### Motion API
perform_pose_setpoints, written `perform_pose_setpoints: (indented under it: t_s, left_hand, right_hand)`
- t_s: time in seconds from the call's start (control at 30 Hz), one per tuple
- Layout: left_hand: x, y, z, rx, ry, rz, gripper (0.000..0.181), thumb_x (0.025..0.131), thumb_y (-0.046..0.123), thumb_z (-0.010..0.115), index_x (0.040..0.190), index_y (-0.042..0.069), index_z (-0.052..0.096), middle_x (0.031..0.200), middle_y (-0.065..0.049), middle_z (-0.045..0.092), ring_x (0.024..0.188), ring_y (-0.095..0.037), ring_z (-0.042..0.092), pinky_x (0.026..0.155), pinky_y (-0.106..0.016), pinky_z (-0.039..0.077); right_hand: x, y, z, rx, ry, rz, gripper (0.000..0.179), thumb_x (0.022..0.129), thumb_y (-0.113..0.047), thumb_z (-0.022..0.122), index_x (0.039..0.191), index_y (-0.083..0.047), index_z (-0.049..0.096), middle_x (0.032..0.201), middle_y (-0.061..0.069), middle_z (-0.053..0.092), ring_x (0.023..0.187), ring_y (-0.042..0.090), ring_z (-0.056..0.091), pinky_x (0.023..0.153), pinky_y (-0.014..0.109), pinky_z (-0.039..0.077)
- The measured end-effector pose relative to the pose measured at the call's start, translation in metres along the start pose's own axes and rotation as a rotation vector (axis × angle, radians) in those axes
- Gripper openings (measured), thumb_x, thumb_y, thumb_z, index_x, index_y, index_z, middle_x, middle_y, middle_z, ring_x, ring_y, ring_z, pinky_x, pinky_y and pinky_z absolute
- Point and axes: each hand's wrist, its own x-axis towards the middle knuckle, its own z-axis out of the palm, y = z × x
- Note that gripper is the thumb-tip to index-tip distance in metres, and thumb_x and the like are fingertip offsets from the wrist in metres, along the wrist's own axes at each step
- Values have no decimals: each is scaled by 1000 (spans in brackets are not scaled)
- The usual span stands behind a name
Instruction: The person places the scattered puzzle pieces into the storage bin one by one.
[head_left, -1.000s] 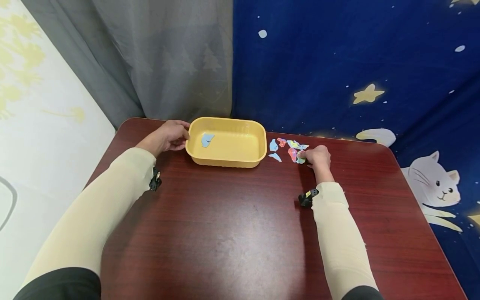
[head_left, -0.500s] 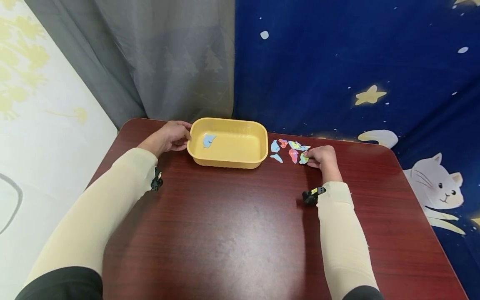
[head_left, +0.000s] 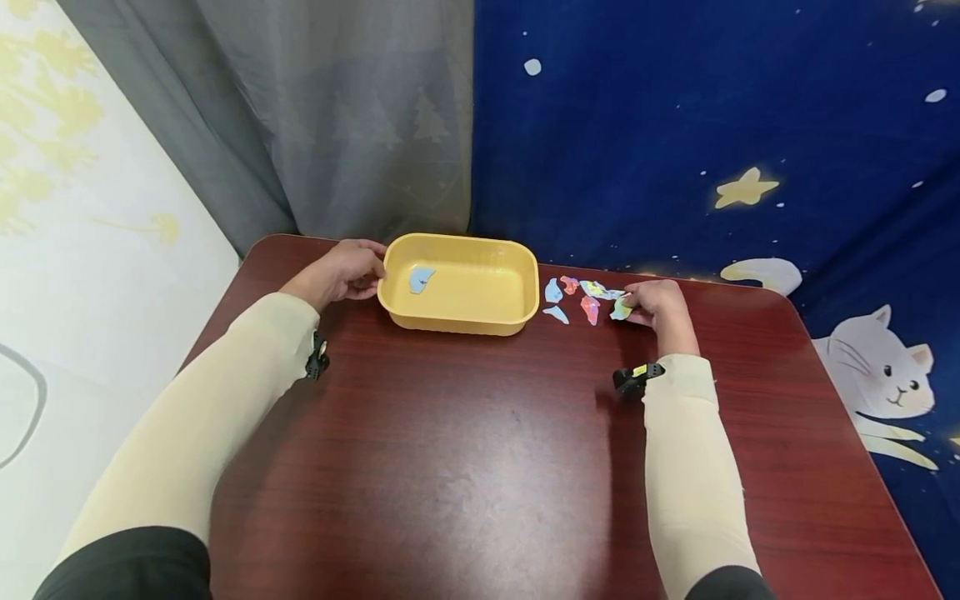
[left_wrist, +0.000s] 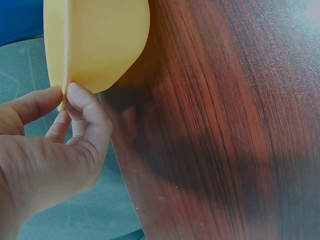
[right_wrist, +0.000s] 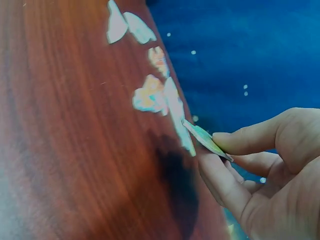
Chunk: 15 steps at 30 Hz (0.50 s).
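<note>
In the head view my left hand (head_left: 348, 268) holds the left end of a yellow plastic tray (head_left: 457, 322). The left wrist view shows thumb and fingers pinching its rim (left_wrist: 65, 45). One flat light-blue cutout (head_left: 420, 279) lies inside the tray. Right of the tray, my right hand (head_left: 657, 304) pinches a thin green-and-yellow cutout (right_wrist: 204, 136) between thumb and fingers, tilted and raised over the table. Close by on the tabletop lie a red cutout (head_left: 590, 310), a smaller red one (head_left: 569, 285) and a long blue-and-yellow one (head_left: 597, 290).
Two light-blue cutouts, one rounded (head_left: 553, 291) and one pointed (head_left: 556, 314), lie just right of the tray. The dark red wooden table (head_left: 450, 450) ends at a back edge. Behind it hang a grey curtain (head_left: 360, 125) and a blue star-patterned curtain (head_left: 637, 125).
My right hand has picked up the green-and-yellow cutout from beside the red one and moved it slightly right and toward the back. The left hand stays on the tray.
</note>
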Motion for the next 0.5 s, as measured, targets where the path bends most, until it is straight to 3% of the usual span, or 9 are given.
perform_pose_setpoints:
  t_s: [0.17, 0.33, 0.5]
  left_hand:
    - [0, 1, 1, 8, 1, 11, 53, 93, 3, 52, 145, 14, 42, 81, -3, 55, 62, -13, 55, 62, -26, 53]
    - [0, 1, 1, 5, 3, 10, 54, 93, 3, 51, 145, 14, 42, 79, -2, 56, 61, -13, 56, 61, -25, 53]
    - [-1, 1, 1, 8, 3, 9, 55, 93, 3, 51, 146, 13, 40, 79, -2, 55, 62, -13, 56, 61, -25, 53]
  right_hand:
    - [-5, -10, 0, -55, -25, -52, 51, 89, 7, 55, 139, 1, 50, 142, 16, 47, 73, 6, 59, 72, 25, 58]
    - [-11, -19, 3, -62, -10, -96, 47, 90, 6, 54, 137, 3, 52, 135, 17, 49, 79, 10, 60, 71, 25, 58]
    - [-17, -26, 6, -11, 10, -143, 45, 90, 5, 54, 135, 4, 53, 124, 15, 54, 73, 7, 60, 69, 23, 57]
